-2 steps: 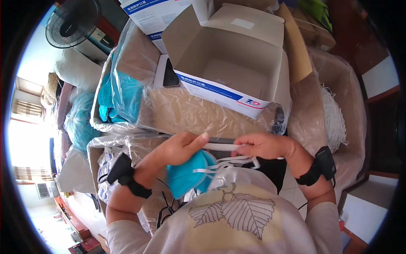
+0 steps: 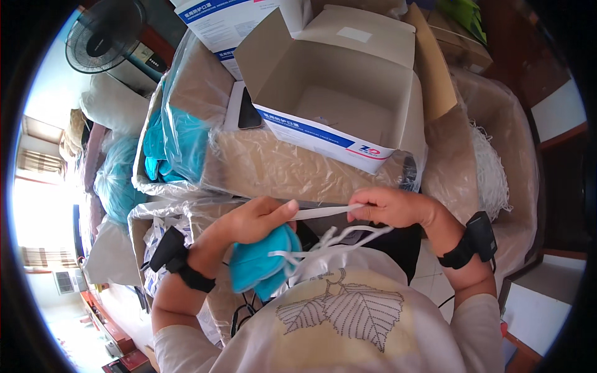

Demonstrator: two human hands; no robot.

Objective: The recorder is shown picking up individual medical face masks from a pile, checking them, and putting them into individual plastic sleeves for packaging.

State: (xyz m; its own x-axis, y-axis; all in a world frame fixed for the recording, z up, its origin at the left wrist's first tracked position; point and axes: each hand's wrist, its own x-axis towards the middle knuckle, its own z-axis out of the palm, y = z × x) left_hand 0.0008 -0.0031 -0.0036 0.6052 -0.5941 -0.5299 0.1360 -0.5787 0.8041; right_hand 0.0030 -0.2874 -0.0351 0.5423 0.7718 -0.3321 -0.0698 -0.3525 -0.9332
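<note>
My left hand (image 2: 258,220) is closed on teal face masks (image 2: 256,256), more than one by their doubled edges, hanging below it in front of my shirt. A white elastic strap (image 2: 323,212) stretches nearly straight from my left thumb to my right hand (image 2: 393,207). There my right thumb and fingers pinch its end. Other white straps (image 2: 339,239) hang in loose curves below the taut one. My left fingers hide the top of the masks.
An open white-and-blue carton (image 2: 317,133) stands ahead on a plastic-covered box, beside a phone (image 2: 250,112). Teal masks (image 2: 180,146) fill a lined box at left. White straps (image 2: 491,171) are heaped in a lined box at right. A fan (image 2: 102,37) stands far left.
My left hand has shifted slightly left with the masks, and my right hand has moved slightly right and up. The strap between them is longer, and the loose straps have swung out to the right.
</note>
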